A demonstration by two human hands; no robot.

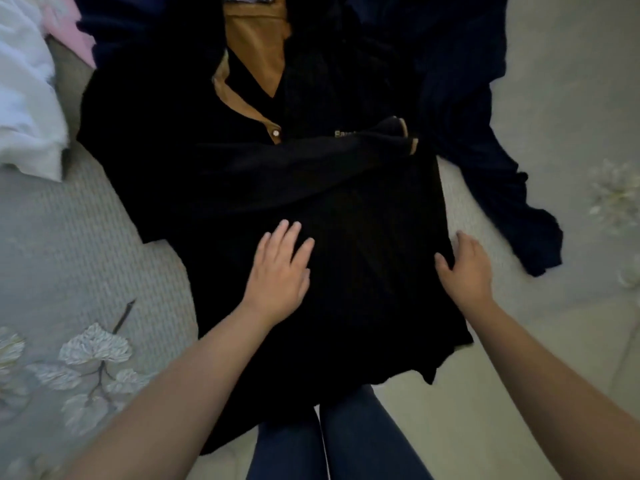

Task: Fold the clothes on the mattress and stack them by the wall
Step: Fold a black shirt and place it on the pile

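The black jacket (311,202) runs lengthwise away from her; her left hand (280,275) presses flat on it, and her right hand (465,268), nearer, loosely grips the side edge.

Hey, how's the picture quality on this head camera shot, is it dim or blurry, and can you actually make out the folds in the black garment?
Head view: dim, flat light, no glare; the black garment reads as near-solid black, folds barely visible; left hand and right hand fairly sharp, the white fabric at the left edge soft; wide-angle stretching toward the corners.
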